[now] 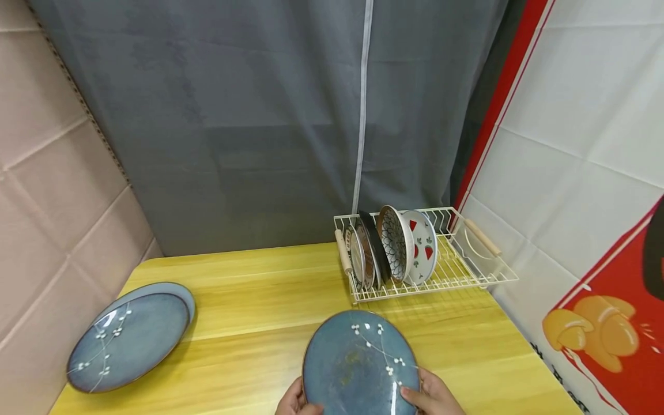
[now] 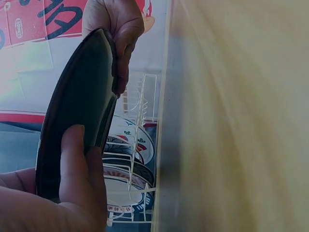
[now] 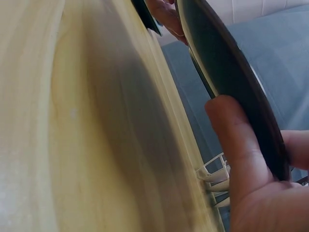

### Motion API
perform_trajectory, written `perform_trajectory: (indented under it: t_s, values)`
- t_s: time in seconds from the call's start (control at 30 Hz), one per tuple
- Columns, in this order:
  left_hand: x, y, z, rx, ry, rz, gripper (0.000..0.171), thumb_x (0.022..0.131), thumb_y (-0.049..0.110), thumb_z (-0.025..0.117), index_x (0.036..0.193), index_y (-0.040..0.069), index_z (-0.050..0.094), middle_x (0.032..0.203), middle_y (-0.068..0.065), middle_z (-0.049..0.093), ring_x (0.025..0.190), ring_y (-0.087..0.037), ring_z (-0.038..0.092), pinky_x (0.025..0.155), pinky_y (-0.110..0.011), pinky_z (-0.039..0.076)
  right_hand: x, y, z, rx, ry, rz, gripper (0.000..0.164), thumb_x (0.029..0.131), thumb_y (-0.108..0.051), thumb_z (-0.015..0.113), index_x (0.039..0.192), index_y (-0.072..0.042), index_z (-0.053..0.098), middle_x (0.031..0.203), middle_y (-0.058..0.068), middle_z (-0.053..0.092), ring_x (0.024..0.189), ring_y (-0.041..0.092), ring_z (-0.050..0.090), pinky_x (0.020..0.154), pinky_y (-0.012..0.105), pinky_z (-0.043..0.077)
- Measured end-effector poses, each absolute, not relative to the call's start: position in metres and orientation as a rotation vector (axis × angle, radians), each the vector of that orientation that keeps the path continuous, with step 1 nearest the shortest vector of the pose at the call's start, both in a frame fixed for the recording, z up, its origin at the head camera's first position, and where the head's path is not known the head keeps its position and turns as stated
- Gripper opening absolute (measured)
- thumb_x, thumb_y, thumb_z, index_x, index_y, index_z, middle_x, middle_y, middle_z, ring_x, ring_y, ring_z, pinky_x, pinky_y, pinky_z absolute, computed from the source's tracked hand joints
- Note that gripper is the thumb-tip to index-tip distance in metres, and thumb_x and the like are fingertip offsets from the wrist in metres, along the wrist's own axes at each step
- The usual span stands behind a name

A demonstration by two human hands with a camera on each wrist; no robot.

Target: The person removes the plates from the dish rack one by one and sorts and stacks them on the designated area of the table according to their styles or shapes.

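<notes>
Both hands hold a round blue plate point(image 1: 358, 360) with a white blossom sprig, up over the front of the table. Its glazed face is turned to the head camera and carries a brownish smudge near the middle. My left hand point(image 1: 299, 399) grips the lower left rim, thumb on the face. On the right rim, my right hand point(image 1: 433, 395) pinches the plate the same way. The left wrist view shows the plate's dark underside point(image 2: 79, 104) with fingers spread against it. In the right wrist view, fingers of the right hand point(image 3: 246, 159) press the underside too.
A cream wire dish rack point(image 1: 456, 271) with wooden handles stands at the back right. Upright in its left half are several plates and a patterned bowl point(image 1: 396, 245). Blue plates point(image 1: 135, 340) lie stacked at the table's left. A grey curtain point(image 1: 259, 144) hangs behind the wooden table point(image 1: 249, 288).
</notes>
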State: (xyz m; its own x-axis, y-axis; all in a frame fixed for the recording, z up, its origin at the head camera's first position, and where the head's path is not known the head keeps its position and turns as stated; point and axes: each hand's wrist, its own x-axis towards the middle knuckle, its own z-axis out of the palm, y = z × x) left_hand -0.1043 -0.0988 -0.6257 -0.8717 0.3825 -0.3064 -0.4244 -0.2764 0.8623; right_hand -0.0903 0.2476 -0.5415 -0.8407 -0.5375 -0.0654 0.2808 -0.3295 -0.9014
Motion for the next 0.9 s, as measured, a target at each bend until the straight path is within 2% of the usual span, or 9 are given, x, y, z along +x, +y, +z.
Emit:
perform_trajectory:
  t_s: [0.13, 0.27, 0.4, 0.5, 0.63, 0.77, 0.83, 0.87, 0.9]
  values:
    - [-0.103, -0.104, -0.618, -0.054, 1.530, 2.173, 0.078, 0.101, 0.009, 0.074, 0.164, -0.017, 0.038, 0.122, -0.013, 0.082, 0.107, -0.028, 0.084, 0.091, -0.043, 0.074, -0.093, 0.242, -0.540, -0.346, 1.401, -2.203, 0.046, 0.118, -0.010, 0.056, 0.156, 0.014, 0.047, 0.133, -0.002, 0.082, 0.120, 0.014, 0.081, 0.101, 0.028, 0.069]
    - [-0.104, -0.110, -0.621, -0.050, 1.521, 2.166, 0.082, 0.102, 0.010, 0.072, 0.166, -0.019, 0.032, 0.124, -0.013, 0.081, 0.110, -0.028, 0.084, 0.094, -0.043, 0.074, -0.095, 0.236, -0.538, -0.398, 1.378, -2.218, 0.039, 0.118, -0.005, 0.054, 0.154, 0.009, 0.052, 0.132, -0.004, 0.082, 0.119, 0.012, 0.080, 0.100, 0.026, 0.069]
    - [-0.108, -0.117, -0.632, -0.097, 1.449, 2.192, 0.087, 0.099, 0.008, 0.074, 0.168, -0.018, 0.028, 0.125, -0.013, 0.080, 0.112, -0.031, 0.083, 0.095, -0.044, 0.073, -0.098, 0.226, -0.534, -0.367, 1.374, -2.212, 0.047, 0.119, -0.007, 0.053, 0.159, 0.017, 0.043, 0.134, -0.004, 0.081, 0.121, 0.013, 0.080, 0.102, 0.028, 0.068]
    - [-0.109, -0.122, -0.640, -0.131, 1.395, 2.227, 0.091, 0.095, 0.012, 0.078, 0.168, -0.015, 0.032, 0.125, -0.014, 0.080, 0.113, -0.032, 0.083, 0.095, -0.044, 0.073, -0.100, 0.218, -0.533, -0.299, 1.384, -2.210, 0.060, 0.119, -0.008, 0.054, 0.164, 0.023, 0.028, 0.137, -0.005, 0.078, 0.124, 0.015, 0.079, 0.106, 0.031, 0.068]
    - [-0.110, -0.130, -0.644, -0.126, 1.365, 2.239, 0.093, 0.093, 0.016, 0.083, 0.167, -0.012, 0.035, 0.127, -0.014, 0.080, 0.115, -0.031, 0.083, 0.097, -0.043, 0.073, -0.102, 0.208, -0.534, -0.212, 1.416, -2.215, 0.071, 0.118, -0.009, 0.058, 0.167, 0.024, 0.018, 0.139, -0.008, 0.075, 0.127, 0.014, 0.077, 0.108, 0.032, 0.067]
    - [-0.109, -0.140, -0.642, -0.121, 1.360, 2.232, 0.074, 0.099, 0.012, 0.080, 0.161, -0.008, 0.046, 0.125, -0.009, 0.081, 0.114, -0.028, 0.083, 0.098, -0.041, 0.073, -0.108, 0.201, -0.545, -0.210, 1.398, -2.222, 0.072, 0.117, -0.014, 0.061, 0.169, 0.019, 0.022, 0.143, -0.008, 0.075, 0.128, 0.016, 0.077, 0.109, 0.034, 0.067]
    - [-0.107, -0.146, -0.637, -0.106, 1.350, 2.237, 0.054, 0.103, 0.007, 0.076, 0.153, 0.003, 0.057, 0.124, -0.005, 0.081, 0.113, -0.024, 0.083, 0.097, -0.039, 0.072, -0.110, 0.197, -0.550, -0.224, 1.377, -2.224, 0.075, 0.118, -0.019, 0.062, 0.171, 0.016, 0.022, 0.145, -0.007, 0.074, 0.129, 0.018, 0.077, 0.109, 0.036, 0.067]
    - [-0.106, -0.149, -0.636, -0.062, 1.356, 2.249, 0.052, 0.104, 0.007, 0.074, 0.152, 0.001, 0.058, 0.124, -0.004, 0.081, 0.112, -0.023, 0.083, 0.097, -0.038, 0.072, -0.112, 0.195, -0.553, -0.254, 1.374, -2.215, 0.074, 0.119, -0.019, 0.060, 0.172, 0.015, 0.021, 0.147, -0.007, 0.073, 0.130, 0.019, 0.076, 0.110, 0.037, 0.067]
    - [-0.105, -0.152, -0.633, -0.025, 1.342, 2.256, 0.044, 0.105, 0.005, 0.072, 0.148, 0.008, 0.062, 0.125, -0.002, 0.081, 0.113, -0.021, 0.083, 0.098, -0.037, 0.072, -0.113, 0.192, -0.553, -0.251, 1.376, -2.207, 0.075, 0.119, -0.020, 0.060, 0.173, 0.014, 0.020, 0.148, -0.006, 0.072, 0.131, 0.019, 0.076, 0.110, 0.038, 0.067]
